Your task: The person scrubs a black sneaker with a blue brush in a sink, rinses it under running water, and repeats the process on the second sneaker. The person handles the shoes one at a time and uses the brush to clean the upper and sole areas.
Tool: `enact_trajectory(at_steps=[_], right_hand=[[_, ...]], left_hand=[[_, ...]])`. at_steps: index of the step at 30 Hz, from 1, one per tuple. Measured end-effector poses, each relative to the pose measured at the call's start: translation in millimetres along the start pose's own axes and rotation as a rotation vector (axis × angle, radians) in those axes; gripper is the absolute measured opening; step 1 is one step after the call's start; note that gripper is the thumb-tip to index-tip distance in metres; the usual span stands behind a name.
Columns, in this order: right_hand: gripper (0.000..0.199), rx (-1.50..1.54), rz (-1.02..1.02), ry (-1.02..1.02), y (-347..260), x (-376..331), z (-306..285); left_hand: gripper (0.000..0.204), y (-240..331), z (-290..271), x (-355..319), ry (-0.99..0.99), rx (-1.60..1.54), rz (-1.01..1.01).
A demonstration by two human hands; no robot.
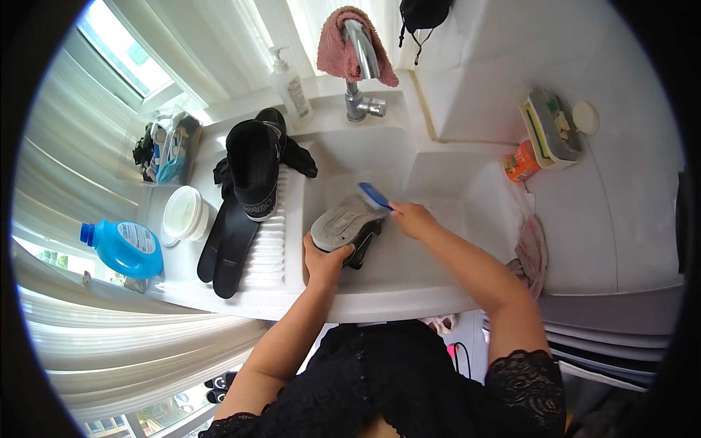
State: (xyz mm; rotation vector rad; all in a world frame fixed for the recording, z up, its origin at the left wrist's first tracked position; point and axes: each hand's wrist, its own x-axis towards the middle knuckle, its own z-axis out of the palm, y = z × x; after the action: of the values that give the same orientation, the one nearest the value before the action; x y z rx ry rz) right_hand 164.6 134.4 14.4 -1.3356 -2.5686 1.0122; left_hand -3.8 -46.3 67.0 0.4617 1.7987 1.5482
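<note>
Head cam (L), wide fisheye, looks dn at nearby sink (pixel 365 157).

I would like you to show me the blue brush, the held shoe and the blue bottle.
Blue brush (pixel 374 195), head view: on its blue body.
Held shoe (pixel 343 224), head view: on its upturned grey sole.
Blue bottle (pixel 123 252), head view: on its side, beside the label.

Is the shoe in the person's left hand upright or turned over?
The shoe is turned over: its grey sole faces up in the left hand, and the dark upper shows underneath.
</note>
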Motion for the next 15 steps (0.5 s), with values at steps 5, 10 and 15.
enact_trajectory(at_steps=[5,10,15], right_hand=[[0.038,0.085,-0.094,-0.257,-105,-107,-68],[0.038,0.027,0.001,-0.126,-44,-81,-46],[0.037,0.006,-0.209,-0.13,-82,-108,-56]], left_hand=[[0.08,-5,-5,3,0.021,0.1,0.017],[0.08,4,1,-2,0.005,0.062,0.023],[0.081,-1,-2,0,0.016,0.106,0.039]])
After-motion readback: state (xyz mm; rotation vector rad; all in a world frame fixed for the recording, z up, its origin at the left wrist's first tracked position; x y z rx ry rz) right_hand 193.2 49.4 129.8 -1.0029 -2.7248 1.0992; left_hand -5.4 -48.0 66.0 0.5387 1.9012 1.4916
